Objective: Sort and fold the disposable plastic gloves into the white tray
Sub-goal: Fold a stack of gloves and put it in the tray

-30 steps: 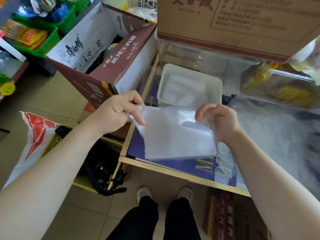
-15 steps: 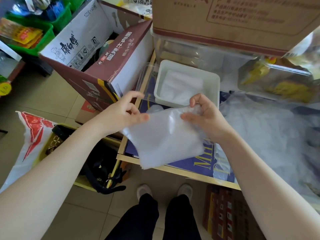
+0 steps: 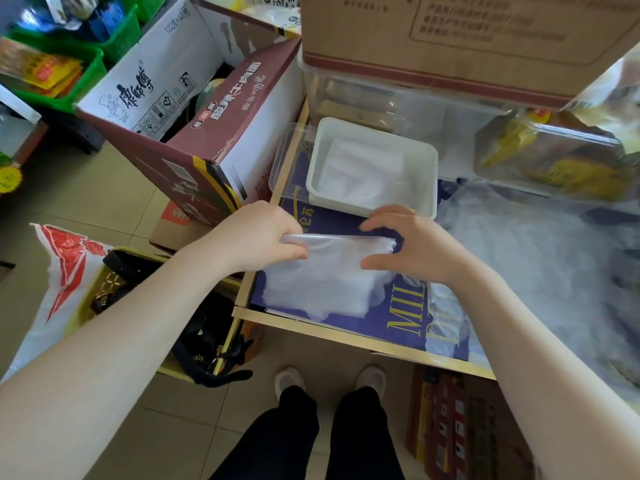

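One glove (image 3: 322, 271) | pinched by left hand (image 3: 258, 237) | right hand (image 3: 412, 244) touching

Clutter around a gold-edged surface (image 3: 360, 342), tiled floor (image 3: 104, 188) below.

Open maroon-and-white carton (image 3: 221, 140) leans at the surface's left edge; brown cardboard box (image 3: 450, 32) sits on a clear plastic bin (image 3: 398, 105) at the back. Blue printed sheet (image 3: 408, 327) covers the surface. Green baskets (image 3: 86, 64) far left; red-and-white bag (image 3: 59, 271) and black bag (image 3: 204, 341) on the floor.
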`<state>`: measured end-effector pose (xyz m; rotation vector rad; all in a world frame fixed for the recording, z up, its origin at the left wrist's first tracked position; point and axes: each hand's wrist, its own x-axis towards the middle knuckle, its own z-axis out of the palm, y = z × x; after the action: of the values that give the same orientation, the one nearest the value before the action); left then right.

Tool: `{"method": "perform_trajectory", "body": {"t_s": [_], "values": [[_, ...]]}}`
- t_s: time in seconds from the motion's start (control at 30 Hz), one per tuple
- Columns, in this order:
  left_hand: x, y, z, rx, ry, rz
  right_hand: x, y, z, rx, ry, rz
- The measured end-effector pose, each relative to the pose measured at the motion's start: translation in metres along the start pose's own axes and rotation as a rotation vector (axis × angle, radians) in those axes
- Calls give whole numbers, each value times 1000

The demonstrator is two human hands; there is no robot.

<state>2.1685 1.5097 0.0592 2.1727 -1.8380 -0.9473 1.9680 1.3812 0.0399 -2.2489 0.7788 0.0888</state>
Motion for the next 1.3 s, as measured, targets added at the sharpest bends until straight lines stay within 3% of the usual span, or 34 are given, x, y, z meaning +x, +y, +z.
{"method": "perform_trajectory", "body": {"t_s": [0.17,0.3,0.33,0.43,0.47,0.5,0.67,0.87,1.0,1.07,1.17,1.3], "values": [[-5,16,-8,36,39,60,10,-37,11,46,-118,-216],[-8,10,-11,-224,112,-9,12,-36,16,131,-110,-108],[-8,5,-7,-235,219,-30,11,-34,17,168,-88,-73],[-11,1,12,-126,748,58,10,-25,21,306,37,72],[-12,4,21,-126,831,89,10,-22,24,369,70,121],[-13,7,30,-149,830,111,10,-21,27,437,93,163],[-1,21,67,-431,438,72,7,-27,37,557,60,193],[11,19,58,-647,348,-28,2,-36,21,514,-54,41],[9,18,49,-1256,261,-107,3,-37,15,585,-41,46],[7,16,46,-1431,265,-126,3,-34,16,597,-24,73],[7,17,43,-1280,353,-126,7,-30,23,527,17,95],[11,14,41,-1129,448,-106,16,-39,34,522,205,148]]}}
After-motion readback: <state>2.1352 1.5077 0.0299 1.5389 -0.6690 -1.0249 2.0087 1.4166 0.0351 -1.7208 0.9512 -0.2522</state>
